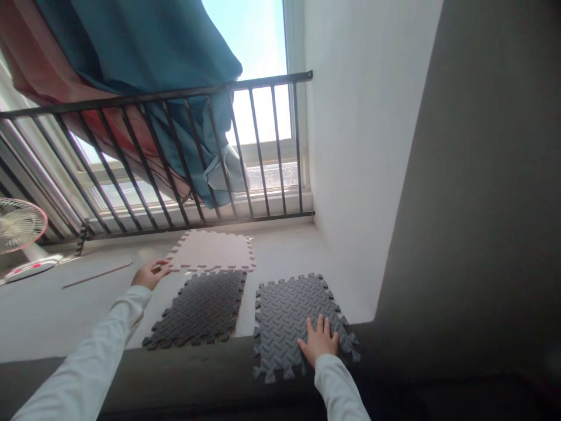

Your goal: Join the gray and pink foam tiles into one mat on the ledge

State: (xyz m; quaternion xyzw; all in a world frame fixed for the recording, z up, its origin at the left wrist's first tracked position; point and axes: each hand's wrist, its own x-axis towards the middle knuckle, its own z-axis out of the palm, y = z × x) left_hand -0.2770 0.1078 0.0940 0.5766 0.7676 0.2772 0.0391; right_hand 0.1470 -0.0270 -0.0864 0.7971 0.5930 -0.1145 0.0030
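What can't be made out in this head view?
Head view:
- Fan: cut off by the left edge.
- Dark foam mat: the part under the right hand is hidden.
- Thin strip: too small to tell its material.
- Dark band: too shadowed to identify.

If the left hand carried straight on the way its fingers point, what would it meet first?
The beige foam mat. The left hand points toward the mat's toothed edge, which lies right at its fingertips. Depth is unclear, so the fingers may already be touching it.
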